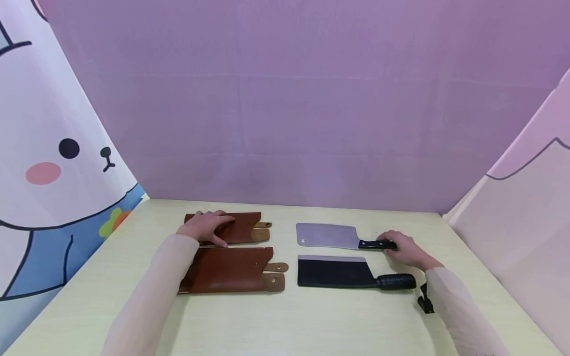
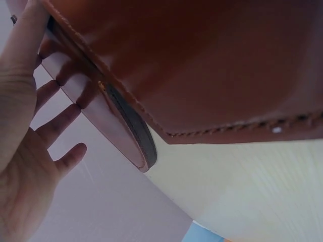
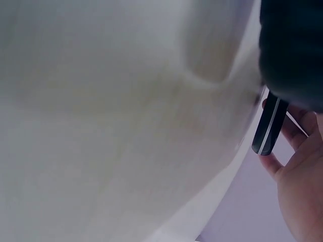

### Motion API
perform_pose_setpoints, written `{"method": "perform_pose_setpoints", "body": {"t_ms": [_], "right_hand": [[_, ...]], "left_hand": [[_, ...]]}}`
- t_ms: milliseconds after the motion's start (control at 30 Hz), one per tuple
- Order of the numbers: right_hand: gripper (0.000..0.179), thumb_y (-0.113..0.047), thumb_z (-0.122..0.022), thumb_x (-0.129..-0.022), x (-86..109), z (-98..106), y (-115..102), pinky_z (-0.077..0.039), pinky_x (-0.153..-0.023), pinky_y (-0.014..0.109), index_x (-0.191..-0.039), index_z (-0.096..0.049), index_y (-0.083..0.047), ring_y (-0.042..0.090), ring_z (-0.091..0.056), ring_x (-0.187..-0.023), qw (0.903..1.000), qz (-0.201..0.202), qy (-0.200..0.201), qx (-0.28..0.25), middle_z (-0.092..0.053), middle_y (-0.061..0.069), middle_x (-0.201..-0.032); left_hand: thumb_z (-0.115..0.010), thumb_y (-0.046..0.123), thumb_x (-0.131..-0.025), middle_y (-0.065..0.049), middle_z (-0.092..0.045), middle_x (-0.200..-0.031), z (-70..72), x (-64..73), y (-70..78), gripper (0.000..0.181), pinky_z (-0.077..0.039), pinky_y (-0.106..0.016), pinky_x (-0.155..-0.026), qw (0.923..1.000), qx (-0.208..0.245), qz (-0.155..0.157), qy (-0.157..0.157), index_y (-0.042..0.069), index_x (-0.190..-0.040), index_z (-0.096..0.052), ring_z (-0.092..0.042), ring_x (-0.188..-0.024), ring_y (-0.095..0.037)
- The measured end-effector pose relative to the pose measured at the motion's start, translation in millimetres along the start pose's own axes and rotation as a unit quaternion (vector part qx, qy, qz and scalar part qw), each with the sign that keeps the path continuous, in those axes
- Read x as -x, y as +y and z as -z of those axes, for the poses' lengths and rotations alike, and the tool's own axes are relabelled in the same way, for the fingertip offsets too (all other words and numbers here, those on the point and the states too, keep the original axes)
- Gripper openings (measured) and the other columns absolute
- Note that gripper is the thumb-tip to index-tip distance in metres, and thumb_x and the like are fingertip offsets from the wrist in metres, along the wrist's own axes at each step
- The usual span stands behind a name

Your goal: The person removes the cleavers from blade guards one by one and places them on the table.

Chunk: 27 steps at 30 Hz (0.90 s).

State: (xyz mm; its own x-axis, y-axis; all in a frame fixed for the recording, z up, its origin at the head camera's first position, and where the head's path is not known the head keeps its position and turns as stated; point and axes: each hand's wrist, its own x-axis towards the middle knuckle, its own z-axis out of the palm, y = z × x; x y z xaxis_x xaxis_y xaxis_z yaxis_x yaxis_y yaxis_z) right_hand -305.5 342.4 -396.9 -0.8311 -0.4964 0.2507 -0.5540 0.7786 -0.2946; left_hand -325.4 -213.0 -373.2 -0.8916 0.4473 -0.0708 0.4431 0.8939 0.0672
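Observation:
My left hand (image 1: pixel 206 226) rests over the smaller brown leather knife sheath (image 1: pixel 242 226), fingers spread, thumb near its lower edge. In the left wrist view its fingers look nearly straight against the leather. A larger brown sheath (image 1: pixel 231 269) lies just in front, partly under the left sleeve. My right hand (image 1: pixel 405 248) holds the black riveted handle (image 3: pixel 270 126) of the silver cleaver (image 1: pixel 327 235), whose blade lies flat and points left. Nearer to me lies a black-bladed cleaver (image 1: pixel 334 273) with a ribbed black handle (image 1: pixel 396 281), apart from the hand.
Everything lies on a pale wooden table (image 1: pixel 311 326). A purple backdrop (image 1: pixel 303 109) rises at its far edge, and a cartoon-printed sheet (image 1: pixel 49 207) hangs at the left. A small black device (image 1: pixel 426 301) sits beside the right sleeve.

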Motion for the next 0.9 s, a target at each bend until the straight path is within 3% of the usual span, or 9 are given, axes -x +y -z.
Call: {"method": "perform_pose_setpoints", "body": {"t_ms": [533,900], "right_hand": [[0.027,0.003,-0.063,-0.076,0.9,-1.9,-1.5,-0.043,-0.08,0.056,-0.102,-0.062,-0.001,0.035,-0.058,-0.096,0.9998,-0.009,-0.007,0.016,-0.063,0.013,-0.101],[0.035,-0.001,-0.064,-0.076,1.1,-0.8,-7.3,-0.04,-0.077,0.06,-0.111,-0.058,0.002,0.038,-0.056,-0.1,0.9989,-0.028,-0.013,0.035,-0.062,0.017,-0.106]], "left_hand": [[-0.07,0.054,-0.069,-0.015,-0.039,-0.141,-0.8,0.9,-0.2,0.082,-0.025,-0.066,-0.097,1.0,0.006,0.001,0.002,0.017,-0.137,-0.042,-0.042,-0.126,-0.034],[-0.071,0.051,-0.07,-0.016,-0.041,-0.139,2.2,6.8,1.3,0.08,-0.029,-0.064,-0.096,0.9997,0.002,-0.015,0.018,0.015,-0.136,-0.044,-0.045,-0.122,-0.036]]}}
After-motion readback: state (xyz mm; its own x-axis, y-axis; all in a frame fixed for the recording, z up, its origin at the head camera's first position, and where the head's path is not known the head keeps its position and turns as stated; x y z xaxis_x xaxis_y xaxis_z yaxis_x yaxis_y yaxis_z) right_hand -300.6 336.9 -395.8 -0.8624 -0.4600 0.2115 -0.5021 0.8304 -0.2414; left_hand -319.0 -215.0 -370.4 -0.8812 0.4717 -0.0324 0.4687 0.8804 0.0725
